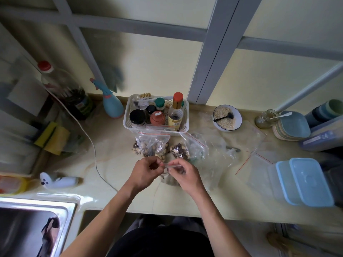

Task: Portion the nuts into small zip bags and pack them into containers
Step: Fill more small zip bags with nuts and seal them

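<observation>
A small clear zip bag (171, 179) with nuts in it hangs between my hands at the counter's middle. My left hand (143, 172) pinches the left end of its top strip. My right hand (182, 174) pinches the same strip from the right. Just beyond them stand two filled zip bags with red seal lines, one bag of nuts (151, 143) on the left and another bag (182, 149) on the right. Two light blue lidded containers (306, 182) lie at the right end of the counter. Empty zip bags (250, 158) lie flat beside them.
A white basket (128, 123) of jars and bottles stands behind the bags. A bowl of oats (227, 117) with a black spoon sits further right, near a glass jar (265, 118) and stacked plates (291, 127). A steel sink (33, 227) is at the lower left, with a white cable (92, 143) across the counter.
</observation>
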Tool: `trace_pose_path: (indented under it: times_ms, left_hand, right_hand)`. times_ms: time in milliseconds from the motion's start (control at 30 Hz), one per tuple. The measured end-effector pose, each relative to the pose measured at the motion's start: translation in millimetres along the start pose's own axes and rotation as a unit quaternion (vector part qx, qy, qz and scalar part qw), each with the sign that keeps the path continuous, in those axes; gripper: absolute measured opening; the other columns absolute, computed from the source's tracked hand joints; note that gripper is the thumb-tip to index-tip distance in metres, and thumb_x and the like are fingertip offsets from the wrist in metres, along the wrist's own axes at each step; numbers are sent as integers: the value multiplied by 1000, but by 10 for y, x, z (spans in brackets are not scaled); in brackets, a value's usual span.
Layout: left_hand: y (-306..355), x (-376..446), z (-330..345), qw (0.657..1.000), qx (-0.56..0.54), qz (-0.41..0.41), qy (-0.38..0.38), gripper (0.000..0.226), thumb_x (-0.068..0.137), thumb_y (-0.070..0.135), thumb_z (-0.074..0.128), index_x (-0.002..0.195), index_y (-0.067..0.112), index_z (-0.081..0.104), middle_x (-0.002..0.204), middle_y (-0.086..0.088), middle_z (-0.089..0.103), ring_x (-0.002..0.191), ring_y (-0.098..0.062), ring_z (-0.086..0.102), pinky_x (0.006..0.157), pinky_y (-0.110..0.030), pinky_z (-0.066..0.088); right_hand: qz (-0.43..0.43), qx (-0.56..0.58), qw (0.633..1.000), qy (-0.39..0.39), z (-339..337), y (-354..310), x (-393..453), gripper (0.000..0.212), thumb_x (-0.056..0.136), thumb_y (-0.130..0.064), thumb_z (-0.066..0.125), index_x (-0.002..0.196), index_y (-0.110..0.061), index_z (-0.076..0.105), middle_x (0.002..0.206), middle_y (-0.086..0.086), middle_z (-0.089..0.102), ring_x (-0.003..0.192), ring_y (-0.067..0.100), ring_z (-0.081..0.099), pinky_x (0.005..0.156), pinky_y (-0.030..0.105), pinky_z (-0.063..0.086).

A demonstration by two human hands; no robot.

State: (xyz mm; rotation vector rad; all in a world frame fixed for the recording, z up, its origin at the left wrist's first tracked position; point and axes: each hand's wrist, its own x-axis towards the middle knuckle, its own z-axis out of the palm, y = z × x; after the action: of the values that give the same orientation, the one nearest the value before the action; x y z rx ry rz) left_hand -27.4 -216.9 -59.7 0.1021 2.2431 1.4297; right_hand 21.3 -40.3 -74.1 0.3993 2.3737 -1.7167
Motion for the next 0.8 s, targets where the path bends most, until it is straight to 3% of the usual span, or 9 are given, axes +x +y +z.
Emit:
trace_pose_path:
  times_ms: [333,467,700,800]
  left_hand:
    - [-1,2,-2,999,43,16,26,13,85,22,80,74,22,73,65,7,67,53,-3,50,55,-13,39]
    - [-7,5,23,997,61,4,46,12,84,23,78,74,22,71,65,6,68,54,-3,52,55,-13,39]
    - [-8,-29,33,999,37,30,-11,6,86,27,78,85,23,74,82,9,73,73,-9,63,65,-15,47]
    - [-76,-21,27,999,40,16,18,6,84,24,80,79,24,77,78,10,74,72,-7,65,66,-16,46]
  right_hand:
    - [-14,-33,998,61,20,-10,-11,15,88,-19,76,76,-25,69,75,-14,70,73,2,64,68,20,48]
    - [-12,-37,997,65,25,-40,-27,14,88,-18,77,76,-22,71,72,-18,69,69,-1,62,64,12,42]
    - [3,-35,999,26,0,-66,-22,16,89,-22,75,75,-28,69,72,-16,69,71,1,64,65,15,44]
    - [26,-24,999,-5,-2,-55,-39,10,89,-21,74,81,-27,74,78,-12,74,75,0,67,71,17,48]
